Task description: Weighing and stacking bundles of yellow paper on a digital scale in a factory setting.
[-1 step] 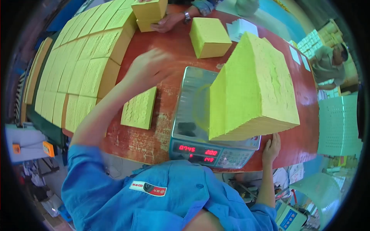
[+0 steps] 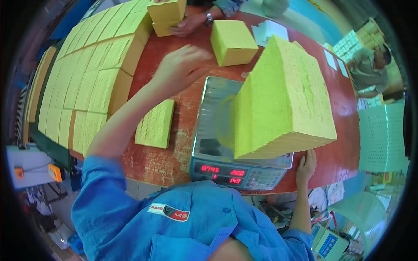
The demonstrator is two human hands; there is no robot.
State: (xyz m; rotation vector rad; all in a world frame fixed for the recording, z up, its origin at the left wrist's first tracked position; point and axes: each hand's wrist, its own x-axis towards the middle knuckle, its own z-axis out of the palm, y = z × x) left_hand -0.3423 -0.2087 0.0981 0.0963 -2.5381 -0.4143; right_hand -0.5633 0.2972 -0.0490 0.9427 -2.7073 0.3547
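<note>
Red-brown table (image 2: pixel 174 163), worn and scuffed near its near edge. Digital scale (image 2: pixel 237 172) sits at the near middle, steel pan on top, red digits on its front. A tall stack of yellow sheets (image 2: pixel 283 100) stands on the pan. Just left of the scale a thin yellow sheet pile (image 2: pixel 156 124) lies flat on the table. Far middle, a yellow block (image 2: pixel 233 42) lies alone; white paper slips (image 2: pixel 267 31) beside it to the right. Rows of yellow stacks (image 2: pixel 93 74) cover the left side. Far left corner, two yellow blocks (image 2: pixel 166 15) stacked. Right hand (image 2: pixel 306 165) rests on the near right edge.
</note>
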